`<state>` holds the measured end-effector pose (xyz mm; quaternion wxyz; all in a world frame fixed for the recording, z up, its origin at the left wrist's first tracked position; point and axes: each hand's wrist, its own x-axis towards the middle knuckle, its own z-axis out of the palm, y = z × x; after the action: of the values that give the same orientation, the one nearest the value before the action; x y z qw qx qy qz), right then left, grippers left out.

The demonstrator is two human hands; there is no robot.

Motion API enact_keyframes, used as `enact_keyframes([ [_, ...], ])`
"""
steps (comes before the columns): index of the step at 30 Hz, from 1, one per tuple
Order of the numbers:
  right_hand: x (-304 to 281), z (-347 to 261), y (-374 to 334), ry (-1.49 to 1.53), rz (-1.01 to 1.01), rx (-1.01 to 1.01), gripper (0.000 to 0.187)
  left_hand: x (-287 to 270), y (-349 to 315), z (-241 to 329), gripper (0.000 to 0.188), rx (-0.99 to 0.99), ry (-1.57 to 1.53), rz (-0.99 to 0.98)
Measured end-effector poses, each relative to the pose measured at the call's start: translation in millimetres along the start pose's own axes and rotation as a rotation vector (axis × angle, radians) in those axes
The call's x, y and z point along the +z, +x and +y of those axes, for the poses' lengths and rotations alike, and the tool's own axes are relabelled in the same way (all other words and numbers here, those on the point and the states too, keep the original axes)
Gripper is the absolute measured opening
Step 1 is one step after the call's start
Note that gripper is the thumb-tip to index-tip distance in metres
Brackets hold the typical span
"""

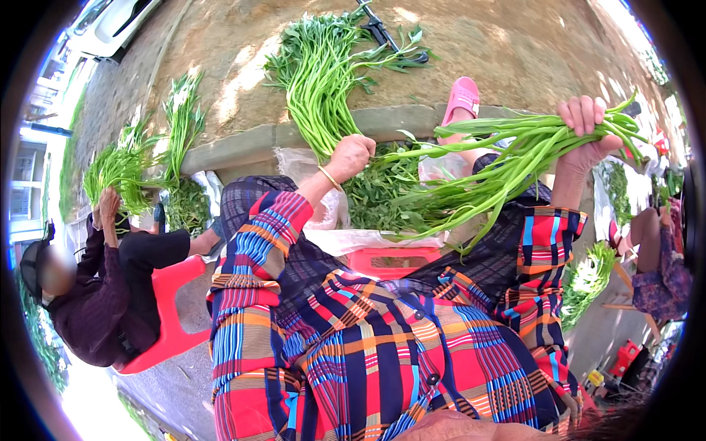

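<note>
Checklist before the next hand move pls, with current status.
1. Right hand has a hold on the green stem bunch: ok, closed around it near one end.
2. Left hand hold: cannot tell; it is curled, and what it pinches is hidden.
3. Held bunch neat: not ok; several stems fan out and droop below the rest.
4. Laid bunch well apart from the left hand: not ok; its lower end runs up to that hand.
5. Leafy pile between the knees: ok, in view below the hands.
6. Bracelet clear of the stems: cannot tell.
</note>
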<state>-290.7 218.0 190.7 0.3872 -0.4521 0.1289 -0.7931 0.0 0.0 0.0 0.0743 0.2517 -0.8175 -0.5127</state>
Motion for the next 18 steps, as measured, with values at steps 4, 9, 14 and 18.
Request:
enact_keyframes([
  [4,-2.0,1.4,-2.8,0.029,0.006,-0.023,0.043,7.0,-12.4,8.5,0.012,-0.023,0.023,0.102],
  [9,-2.8,1.4,-6.3,0.06,0.021,-0.038,0.043,19.4,-23.7,7.9,0.016,-0.104,-0.041,0.159],
  [14,-3.4,0.1,-5.5,0.055,0.023,-0.047,0.043,23.8,-39.6,8.0,0.018,-0.013,-0.063,0.119],
  [18,-9.4,-5.3,-9.6,0.028,0.006,-0.055,0.043,9.9,-62.5,44.6,0.014,-0.031,-0.044,0.009],
])
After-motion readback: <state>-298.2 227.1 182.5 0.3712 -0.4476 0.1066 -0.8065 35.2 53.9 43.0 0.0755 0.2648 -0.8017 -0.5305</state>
